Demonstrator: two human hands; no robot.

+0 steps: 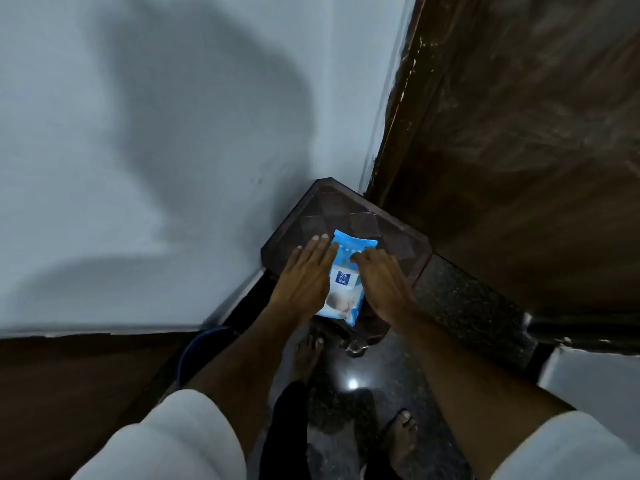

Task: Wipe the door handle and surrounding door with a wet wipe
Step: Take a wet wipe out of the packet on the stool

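While both hands — left (306,271) flat, right (381,278) loosely spread — rest on the wipe pack (346,285) atop the stool (311,216), we risk nudging it off the edge — no handle in view.

A small dark wooden counter (398,233) is standing in the corner in front of me, wedged between the pale wall on one side and the brown door on the other. Its top is showing a pattern of diamond-shaped panels, and its corners are cut off at an angle. A blue pack of wet wipes (344,292) is lying flat on it, reaching over the near edge towards me. The counter is sitting on a dark, glossy speckled floor (460,306), which is reflecting a bright spot of light just below the counter's near edge.
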